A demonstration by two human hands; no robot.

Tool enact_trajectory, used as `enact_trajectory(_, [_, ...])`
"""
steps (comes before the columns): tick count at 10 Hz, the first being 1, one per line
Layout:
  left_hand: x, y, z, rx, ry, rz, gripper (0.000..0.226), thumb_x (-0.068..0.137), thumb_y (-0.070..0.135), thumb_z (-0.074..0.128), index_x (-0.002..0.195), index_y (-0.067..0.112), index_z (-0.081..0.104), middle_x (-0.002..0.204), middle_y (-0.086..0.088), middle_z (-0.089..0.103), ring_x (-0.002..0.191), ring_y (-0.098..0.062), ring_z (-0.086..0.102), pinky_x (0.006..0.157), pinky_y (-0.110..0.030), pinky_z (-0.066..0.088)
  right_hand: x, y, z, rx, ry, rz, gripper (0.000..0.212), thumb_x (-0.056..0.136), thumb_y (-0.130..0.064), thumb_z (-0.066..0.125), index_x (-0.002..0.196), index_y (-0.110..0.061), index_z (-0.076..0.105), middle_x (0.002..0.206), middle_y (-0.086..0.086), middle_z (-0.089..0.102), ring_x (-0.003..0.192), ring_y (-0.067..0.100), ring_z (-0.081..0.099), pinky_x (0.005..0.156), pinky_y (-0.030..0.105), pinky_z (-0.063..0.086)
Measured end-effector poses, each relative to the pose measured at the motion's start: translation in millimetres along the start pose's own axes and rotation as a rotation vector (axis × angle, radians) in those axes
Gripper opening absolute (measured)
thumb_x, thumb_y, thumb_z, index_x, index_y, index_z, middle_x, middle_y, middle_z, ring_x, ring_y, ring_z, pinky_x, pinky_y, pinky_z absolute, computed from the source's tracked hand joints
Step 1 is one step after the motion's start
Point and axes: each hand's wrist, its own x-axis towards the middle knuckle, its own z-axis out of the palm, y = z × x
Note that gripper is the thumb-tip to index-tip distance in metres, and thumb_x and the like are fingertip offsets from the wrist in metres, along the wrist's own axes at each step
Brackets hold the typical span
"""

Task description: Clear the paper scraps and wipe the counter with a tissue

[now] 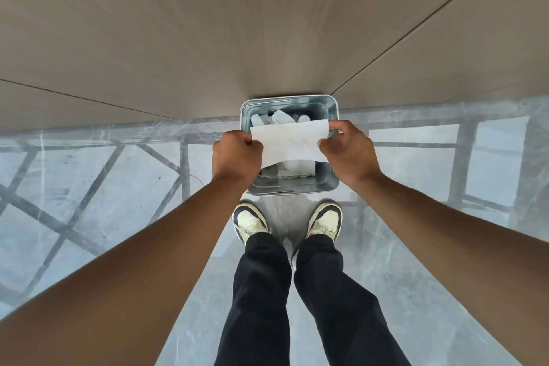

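Both hands (237, 154) (346, 147) pinch a tissue (289, 141), seemingly lengthwise left-right, over the bin (289, 189).

A white tissue (289, 142), flat and slightly creased, is stretched level above crumpled white paper scraps (285, 168) lying in the metal bin (332, 184) ahead.

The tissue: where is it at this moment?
In the head view, the tissue is centre frame, stretched between the left hand and right hand, directly above the open metal bin on the floor.
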Motion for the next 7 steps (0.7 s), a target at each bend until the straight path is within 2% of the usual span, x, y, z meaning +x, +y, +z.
enact_trajectory(1, [0, 2, 0, -0.004, 0.017, -0.005, 0.022, 0.080, 0.010, 0.045, 0.076, -0.006, 0.061, 0.063, -0.013, 0.056, 0.056, -0.028, 0.044, 0.047, -0.026, 0.036, 1, 0, 0, -0.032, -0.036, -0.006, 0.042, 0.090, -0.027, 0.057, 0.132, -0.023, 0.054, 0.100, -0.004, 0.071, 0.090, 0.009, 0.062, 0.062, 0.001, 0.035])
enact_trajectory(2, [-4, 4, -2, -0.009, 0.026, 0.023, 0.019, 0.081, 0.009, 0.044, 0.067, -0.003, 0.049, 0.059, -0.010, 0.047, 0.060, -0.027, 0.038, 0.050, -0.027, 0.031, 2, 0, -3, -0.073, -0.088, -0.016, 0.049, 0.091, -0.028, 0.055, 0.140, -0.024, 0.048, 0.118, 0.001, 0.070, 0.112, 0.017, 0.062, 0.085, 0.019, 0.043])
enact_trajectory(3, [-6, 4, -5, 0.001, 0.029, 0.079, 0.017, 0.084, 0.009, 0.045, 0.067, 0.011, 0.045, 0.064, -0.005, 0.047, 0.066, -0.026, 0.038, 0.057, -0.029, 0.033, 2, -1, -6, -0.093, -0.100, -0.029, 0.051, 0.092, -0.027, 0.053, 0.142, -0.022, 0.045, 0.124, 0.002, 0.068, 0.115, 0.019, 0.061, 0.092, 0.023, 0.044])
enact_trajectory(4, [-14, 8, -13, -0.051, 0.041, 0.128, 0.018, 0.090, 0.012, 0.048, 0.087, 0.021, 0.063, 0.083, -0.003, 0.057, 0.078, -0.026, 0.048, 0.071, -0.028, 0.038, -2, -2, -14, -0.067, -0.098, -0.041, 0.046, 0.092, -0.026, 0.052, 0.137, -0.024, 0.050, 0.124, 0.002, 0.067, 0.111, 0.016, 0.063, 0.089, 0.022, 0.044])
enact_trajectory(5, [-24, 10, -24, -0.026, 0.023, 0.126, 0.028, 0.094, 0.014, 0.049, 0.113, 0.017, 0.069, 0.104, -0.006, 0.069, 0.096, -0.029, 0.060, 0.081, -0.026, 0.042, -11, -3, -22, -0.083, -0.109, -0.040, 0.042, 0.092, -0.026, 0.052, 0.134, -0.024, 0.052, 0.124, 0.001, 0.067, 0.109, 0.015, 0.063, 0.089, 0.022, 0.045])
enact_trajectory(6, [-36, 18, -42, 0.093, -0.012, 0.166, 0.040, 0.096, 0.023, 0.049, 0.135, 0.017, 0.058, 0.135, -0.005, 0.063, 0.121, -0.028, 0.058, 0.101, -0.034, 0.046, -23, -15, -41, -0.160, -0.155, -0.063, 0.042, 0.093, -0.027, 0.052, 0.134, -0.020, 0.053, 0.129, 0.002, 0.064, 0.112, 0.016, 0.062, 0.096, 0.025, 0.046])
enact_trajectory(7, [-50, 22, -57, 0.187, -0.063, 0.191, 0.046, 0.097, 0.030, 0.049, 0.141, 0.017, 0.052, 0.141, -0.008, 0.057, 0.127, -0.028, 0.054, 0.104, -0.038, 0.045, -39, -26, -54, -0.266, -0.221, -0.088, 0.042, 0.095, -0.033, 0.052, 0.135, -0.020, 0.052, 0.134, 0.003, 0.061, 0.118, 0.019, 0.059, 0.097, 0.028, 0.044])
